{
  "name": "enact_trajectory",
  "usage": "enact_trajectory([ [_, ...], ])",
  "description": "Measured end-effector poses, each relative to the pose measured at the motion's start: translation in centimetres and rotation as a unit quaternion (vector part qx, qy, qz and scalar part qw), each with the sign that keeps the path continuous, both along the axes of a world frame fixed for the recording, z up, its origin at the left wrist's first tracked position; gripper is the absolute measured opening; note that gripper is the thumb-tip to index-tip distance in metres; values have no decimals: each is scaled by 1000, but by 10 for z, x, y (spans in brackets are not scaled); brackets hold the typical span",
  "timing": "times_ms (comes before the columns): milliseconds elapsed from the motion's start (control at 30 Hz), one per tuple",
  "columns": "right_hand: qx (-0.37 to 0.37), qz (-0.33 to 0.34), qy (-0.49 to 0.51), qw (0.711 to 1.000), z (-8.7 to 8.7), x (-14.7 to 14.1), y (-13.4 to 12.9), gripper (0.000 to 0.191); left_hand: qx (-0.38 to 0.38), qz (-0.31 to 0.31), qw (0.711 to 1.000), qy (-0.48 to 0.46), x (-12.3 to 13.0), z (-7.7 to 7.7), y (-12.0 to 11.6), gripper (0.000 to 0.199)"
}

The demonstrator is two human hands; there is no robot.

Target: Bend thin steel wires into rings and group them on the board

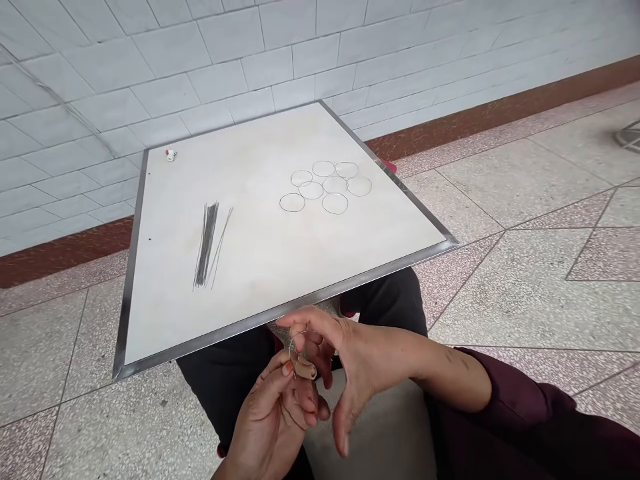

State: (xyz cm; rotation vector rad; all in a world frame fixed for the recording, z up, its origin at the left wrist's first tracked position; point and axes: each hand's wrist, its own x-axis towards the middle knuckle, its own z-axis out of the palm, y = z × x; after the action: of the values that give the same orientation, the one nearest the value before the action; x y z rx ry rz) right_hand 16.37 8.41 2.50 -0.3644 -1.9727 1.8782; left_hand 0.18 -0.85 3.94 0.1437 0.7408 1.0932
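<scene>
The left hand (267,417) pinches a thin bent wire (290,348) between thumb and fingertips, just in front of the table's near edge and above the person's lap. A small tan roll (304,369) sits among the fingers beside the wire; whether it is held or worn on a finger, I cannot tell. The right hand (345,357) arches over the wire with its thumb spread well away from its fingers; whether those fingers touch the wire is hard to tell. Beyond the hands is a white table (260,260) with a metal rim. On its left part lies a bundle of straight wires (207,245), with a couple of loose wires (222,248) just to its right. Farther right, eight wire rings (347,203) lie flat in a cluster, some overlapping. A small white and red object (171,155) stands near the far left corner, close to the tiled wall (225,40).
</scene>
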Motion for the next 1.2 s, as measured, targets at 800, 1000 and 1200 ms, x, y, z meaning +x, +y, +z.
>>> enact_trajectory([
  [800,192,-79,26,978,0,5,9,91,-6,93,996,14,4,-10,-13,14],
  [1000,129,-80,27,988,-3,6,10,101,-17,119,992,33,6,-12,-15,14],
  [1200,92,-69,55,992,-16,5,15,129,-27,129,990,57,9,-12,-12,13],
])
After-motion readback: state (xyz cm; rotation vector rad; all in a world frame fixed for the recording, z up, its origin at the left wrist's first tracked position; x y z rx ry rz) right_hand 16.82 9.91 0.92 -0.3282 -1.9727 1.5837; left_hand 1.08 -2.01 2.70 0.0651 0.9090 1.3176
